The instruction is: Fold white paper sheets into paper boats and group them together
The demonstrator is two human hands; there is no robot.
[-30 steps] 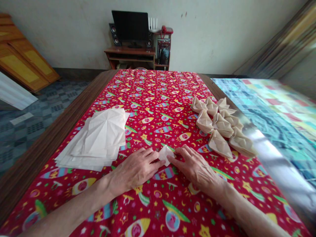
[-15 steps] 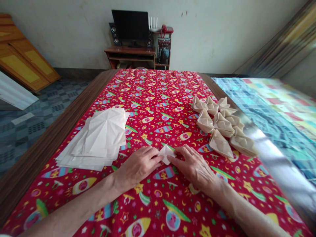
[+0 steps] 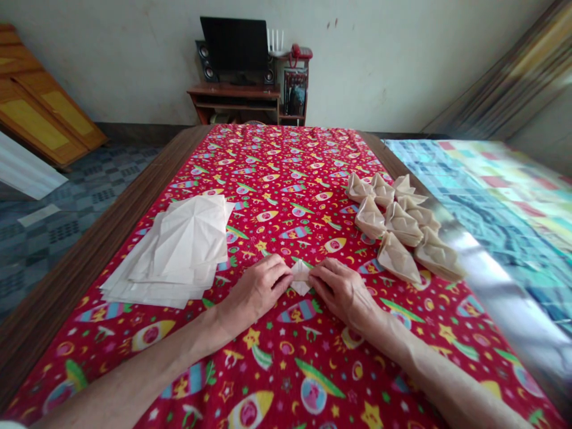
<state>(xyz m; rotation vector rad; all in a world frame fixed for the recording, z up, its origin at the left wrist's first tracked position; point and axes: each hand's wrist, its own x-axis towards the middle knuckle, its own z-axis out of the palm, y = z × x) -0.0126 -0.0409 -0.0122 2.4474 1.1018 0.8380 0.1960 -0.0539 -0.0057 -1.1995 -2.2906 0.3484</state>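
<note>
So the small folded paper (image 3: pixel 301 277) sat on the red printed cloth (image 3: pixel 286 155), roughly mid-table and a bit toward the near edge of the table (image 3: pixel 67 280). The big change was the hands closing in: the left hand (image 3: pixel 254 292) and right hand (image 3: pixel 342 292) had drawn together from either side, so the paper was now held between them instead of just being touched. The left fingers (image 3: pixel 273 275) and right fingers (image 3: pixel 322 280) were pinching its sides, a light grasp and nothing like a clenched fist. Toward the table's left edge lay a stack of creased sheets (image 3: pixel 179 256), just beside the left hand but not touched. Near the right edge sat a cluster of folded paper boats (image 3: pixel 402 225), about eight, also untouched.
</note>
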